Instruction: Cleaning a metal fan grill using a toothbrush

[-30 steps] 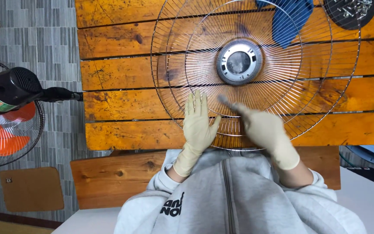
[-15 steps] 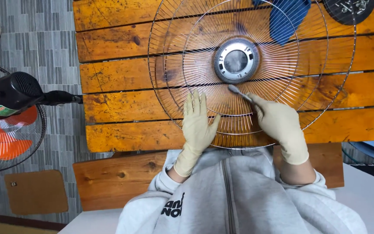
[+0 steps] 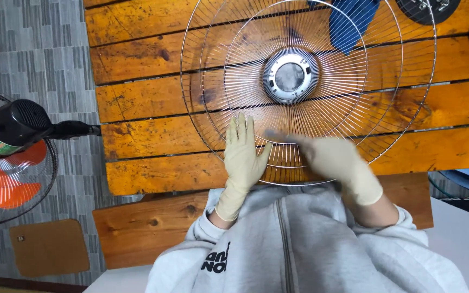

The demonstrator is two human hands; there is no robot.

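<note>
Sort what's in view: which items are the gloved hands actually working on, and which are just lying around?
In use:
left hand, flat on the wire fan guard
right hand, holding a small brush, blurred, against the guard
wooden table under the guard

Lying about:
blue fan blade
black dish of screws
orange standing fan on the floor

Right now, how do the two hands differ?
The left hand lies flat and open, fingers spread, pressing on the fan grille; the right hand is closed around a thin brush. The left hand looks sharp, the right hand and brush are motion-blurred. Both wear beige gloves and rest over the grille's near edge.
</note>
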